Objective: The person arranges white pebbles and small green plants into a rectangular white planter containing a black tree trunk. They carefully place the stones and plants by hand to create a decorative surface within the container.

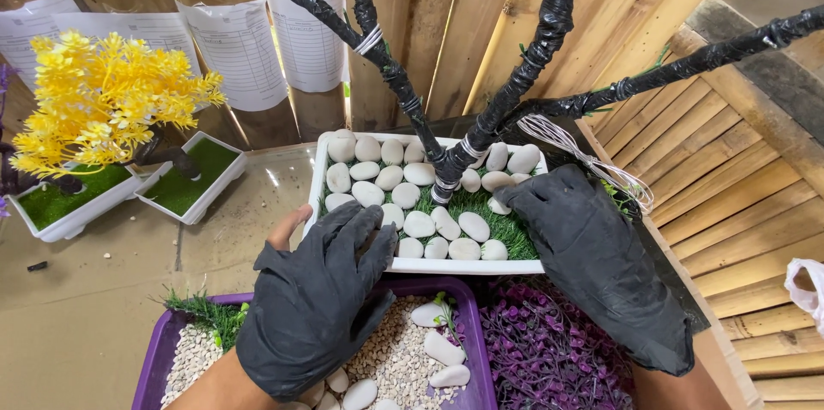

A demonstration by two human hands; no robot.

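At centre of the table (103, 324): white rectangular planter (468, 267) holding an artificial tree with black-taped branches (549, 24), base ringed by smooth white pebbles (420, 224) on fake grass. Left hand (313, 303), black-gloved, lies at 7 o'clock of the planter, fingers (365, 234) spread narrow and flat over the pebbles at the near rim, seemingly pressing them to seat them; a bare tear shows at the thumb. Right hand (592, 247), at 4 o'clock, has its fingers curled down onto the grass beside the trunk (446, 178), likely steadying the planter. Whether either palm hides a pebble, cannot tell. Purple tray (159, 358) at 6 o'clock holds gravel and spare pebbles, partly covered by the left wrist. Yellow tree (103, 92) at 10 o'clock. Branch tips cut off at top.
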